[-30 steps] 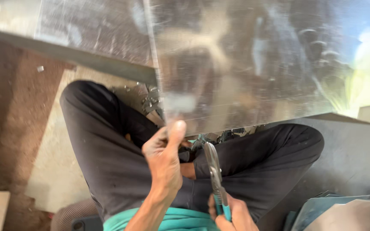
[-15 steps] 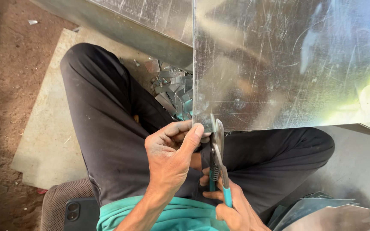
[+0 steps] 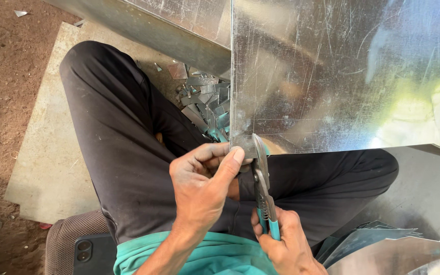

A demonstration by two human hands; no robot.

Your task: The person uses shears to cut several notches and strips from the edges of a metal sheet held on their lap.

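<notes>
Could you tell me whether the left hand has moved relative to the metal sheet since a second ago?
Yes. The left hand has risen to the lower corner of the metal sheet, its fingers now at the edge beside the snips.

At frame centre, the left hand (image 3: 202,191) pinches the metal sheet (image 3: 342,76) corner; the right hand (image 3: 283,244) grips teal-handled snips (image 3: 262,183) at its edge.

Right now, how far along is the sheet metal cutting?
Done: a heap of small offcuts lies on the ground between the legs, so earlier snips look finished. In hand: the left hand pinches the lower corner of the galvanized sheet while the right hand holds teal-handled snips with the blades at that edge. Left: no cut line shows in the sheet above the blades, so this cut looks barely begun.
</notes>
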